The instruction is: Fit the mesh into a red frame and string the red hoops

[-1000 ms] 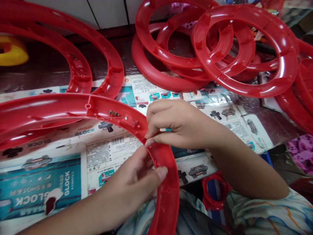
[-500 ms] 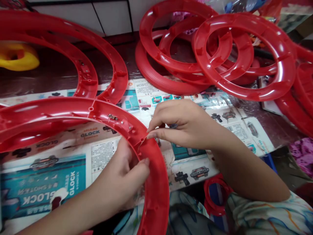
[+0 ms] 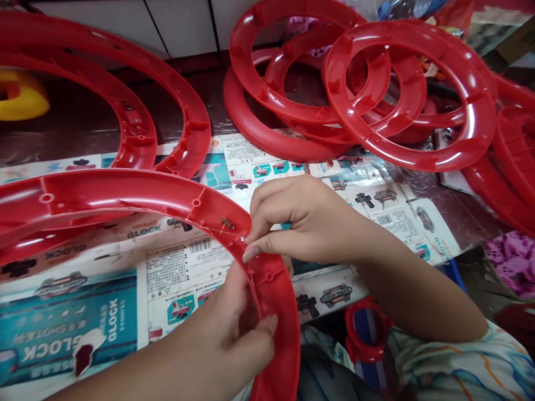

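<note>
A large red plastic ring (image 3: 137, 186), its hollow ribbed side facing up, is held over the printed cardboard. My left hand (image 3: 242, 328) grips its right side, the thumb over the channel and the fingers passing underneath. In the channel lie a small coiled metal spring (image 3: 228, 224) and fine wire. My right hand (image 3: 288, 223) is closed in a pinch just right of the spring, thumb and forefinger down at the channel. A thin wire (image 3: 251, 273) runs along the ring's inner edge up to those fingertips. The fingers partly cover the small fitting there.
Several red rings (image 3: 409, 150) lie overlapped at the back right. Other ring parts (image 3: 196, 122) stand at the back left, near a yellow plastic piece (image 3: 25, 100). Flattened printed cardboard (image 3: 175, 278) covers the table. Smaller red rings (image 3: 368, 351) hang or lie below the table edge.
The held ring has turned, bringing the spring rightward and down. My left hand has moved right and down with it. My right fingertips have lowered from above the rim to the channel.
</note>
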`<state>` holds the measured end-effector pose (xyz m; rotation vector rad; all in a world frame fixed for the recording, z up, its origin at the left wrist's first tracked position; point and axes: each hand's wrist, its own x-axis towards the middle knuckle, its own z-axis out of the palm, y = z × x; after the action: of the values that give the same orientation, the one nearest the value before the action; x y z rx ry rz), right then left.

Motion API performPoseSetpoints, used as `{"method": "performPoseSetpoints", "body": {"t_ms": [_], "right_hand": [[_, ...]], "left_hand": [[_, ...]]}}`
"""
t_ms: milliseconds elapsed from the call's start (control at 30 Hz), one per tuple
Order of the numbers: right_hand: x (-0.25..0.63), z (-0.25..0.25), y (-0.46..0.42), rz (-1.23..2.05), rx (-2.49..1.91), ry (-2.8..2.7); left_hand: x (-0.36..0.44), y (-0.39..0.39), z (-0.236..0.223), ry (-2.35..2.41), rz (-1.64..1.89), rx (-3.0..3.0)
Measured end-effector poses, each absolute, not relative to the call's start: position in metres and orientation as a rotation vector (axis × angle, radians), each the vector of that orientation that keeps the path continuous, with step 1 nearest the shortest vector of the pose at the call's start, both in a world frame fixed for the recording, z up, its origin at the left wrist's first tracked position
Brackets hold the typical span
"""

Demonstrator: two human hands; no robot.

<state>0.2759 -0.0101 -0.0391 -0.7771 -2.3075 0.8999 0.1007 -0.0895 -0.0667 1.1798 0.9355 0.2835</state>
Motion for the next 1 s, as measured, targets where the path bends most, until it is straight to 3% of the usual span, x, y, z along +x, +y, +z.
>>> {"method": "performPoseSetpoints", "body": {"t_ms": [467,800,1000], "right_hand": [[0.279,-0.038,-0.010,0.631,-0.773,-2.499],[0.276,-0.043,-0.016,0.296,-0.693,-2.475],[0.278,-0.040,-0.016,0.349,-0.526,-2.607]], "left_hand": [[0.110,-0.090,-0.055,0.984,0.397,0.314],[0.109,-0.090,-0.064,0.959,0.573,0.560],[0.106,-0.085,-0.070,0.964,0.583,0.844]]}}
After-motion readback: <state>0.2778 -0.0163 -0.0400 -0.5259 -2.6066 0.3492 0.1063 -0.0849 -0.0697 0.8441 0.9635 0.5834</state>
